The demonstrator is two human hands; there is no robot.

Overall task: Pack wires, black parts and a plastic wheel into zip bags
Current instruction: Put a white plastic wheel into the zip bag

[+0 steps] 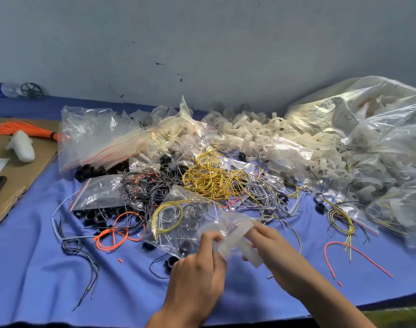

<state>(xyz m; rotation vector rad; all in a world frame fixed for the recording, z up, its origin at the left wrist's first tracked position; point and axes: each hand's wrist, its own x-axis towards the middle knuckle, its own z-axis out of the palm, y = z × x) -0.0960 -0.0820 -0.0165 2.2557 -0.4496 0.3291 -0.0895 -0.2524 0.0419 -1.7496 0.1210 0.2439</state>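
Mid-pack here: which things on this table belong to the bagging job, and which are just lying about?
Job: zip bag in left hand; blurred plastic wheel in right hand; yellow wires; black parts; wheel pile; spare zip bags.
Lying about: water bottle; black spoked wheel; cardboard.

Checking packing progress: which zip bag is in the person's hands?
The clear bag nearest the camera, holding a yellow wire coil: the left hand and right hand hold its near end. The other bags lie untouched farther back.
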